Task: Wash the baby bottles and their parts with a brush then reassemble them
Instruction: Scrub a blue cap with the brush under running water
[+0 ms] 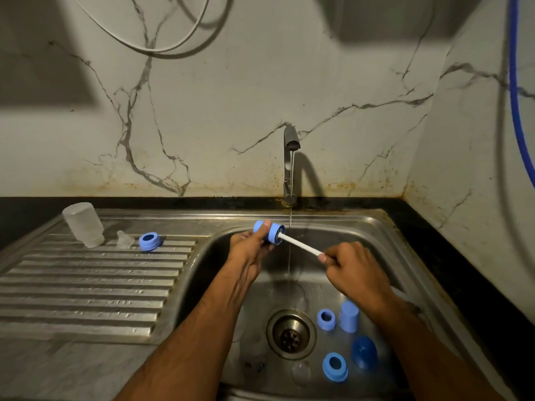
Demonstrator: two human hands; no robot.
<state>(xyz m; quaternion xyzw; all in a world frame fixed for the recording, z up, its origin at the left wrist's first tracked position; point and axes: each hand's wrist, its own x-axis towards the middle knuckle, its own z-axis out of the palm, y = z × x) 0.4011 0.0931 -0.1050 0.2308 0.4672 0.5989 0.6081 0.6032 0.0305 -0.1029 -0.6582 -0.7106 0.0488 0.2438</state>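
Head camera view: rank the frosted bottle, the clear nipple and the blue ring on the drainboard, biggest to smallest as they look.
1. Frosted bottle, standing upside down, clearly the largest.
2. Blue ring.
3. Clear nipple, though it looks close to the ring in size and its see-through edges are hard to trace, so that order is unsure.

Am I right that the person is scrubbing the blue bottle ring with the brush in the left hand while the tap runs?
Not quite. The head view shows the right hand gripping the white brush; the left hand holds the blue bottle ring. The tap is indeed running.
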